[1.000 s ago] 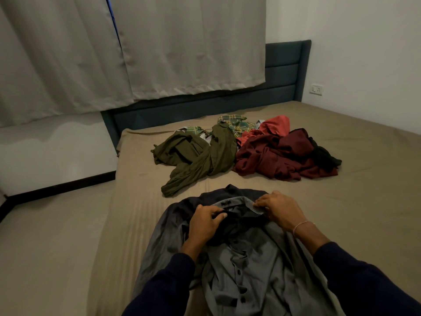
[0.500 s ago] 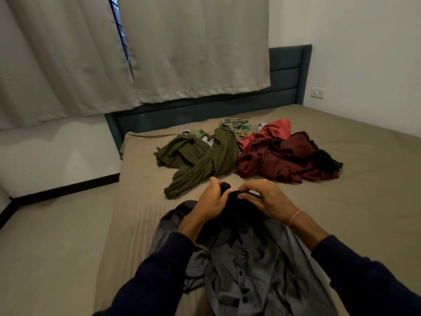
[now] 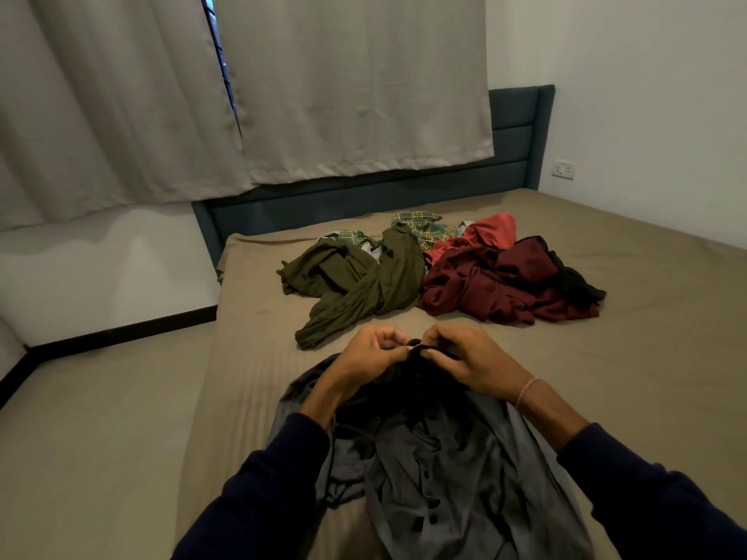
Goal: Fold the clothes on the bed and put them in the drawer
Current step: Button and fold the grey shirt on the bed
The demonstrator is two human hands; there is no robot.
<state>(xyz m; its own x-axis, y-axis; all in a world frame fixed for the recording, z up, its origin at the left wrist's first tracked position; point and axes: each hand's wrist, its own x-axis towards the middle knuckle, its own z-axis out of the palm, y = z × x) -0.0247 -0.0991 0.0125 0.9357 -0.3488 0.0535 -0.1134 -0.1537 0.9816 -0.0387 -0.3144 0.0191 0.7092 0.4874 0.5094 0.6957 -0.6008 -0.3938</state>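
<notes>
Pinching the dark top edge of the grey button-up shirt (image 3: 436, 478) with both hands, you have it lifted off the bed (image 3: 646, 357) at the near edge. Left hand (image 3: 366, 359): fingers curled, thumb and fingertips nipping the fabric. Right hand (image 3: 469, 359): same grip, just beside the left, the two nearly touching over the same bunched bit of cloth. Can't tell if that bit is the collar; it's dark and crumpled. The rest of the shirt hangs down from your hands toward you, buttons showing along the front placket, lower part draped over the bed edge between your dark blue sleeves (image 3: 258, 495). A thin pink-and-white bracelet (image 3: 524, 392) sits on your right wrist.

Farther up the bed, well apart from the shirt, the unfolded pile: an olive green garment (image 3: 359, 284) sprawled on the left, a maroon garment (image 3: 489, 284) touching it on the right, a brighter red piece (image 3: 491, 228) behind, a green plaid shirt (image 3: 424, 226) poking out at the back, something black (image 3: 574, 284) at the pile's right edge.

Dark blue padded headboard (image 3: 513, 131) behind, grey curtains (image 3: 355, 82) hanging over it, a wall socket (image 3: 564, 169) on the right wall.
</notes>
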